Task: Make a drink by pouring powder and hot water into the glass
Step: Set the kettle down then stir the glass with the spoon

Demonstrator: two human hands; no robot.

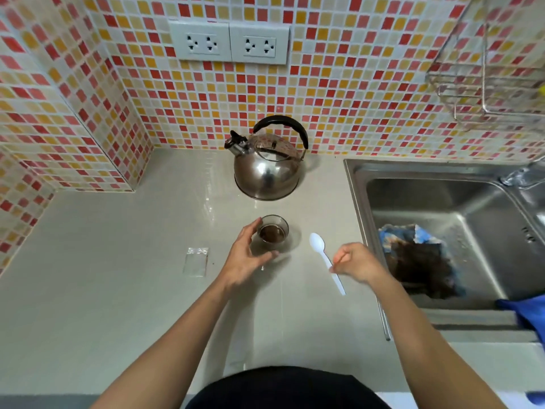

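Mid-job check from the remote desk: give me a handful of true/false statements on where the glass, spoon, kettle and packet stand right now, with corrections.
1. The left hand is curled around the glass. True.
2. The glass is empty. False: dark brown contents sit in its bottom.
3. The right hand holds the white plastic spoon by its handle. True.
4. The spoon's bowl is inside the glass. False: it is outside the glass, to its right, over the counter.
5. The kettle is being tipped over the glass. False: it stands upright behind the glass, with no hand on it.
6. A clear packet lies flat on the counter, left of the glass. True.
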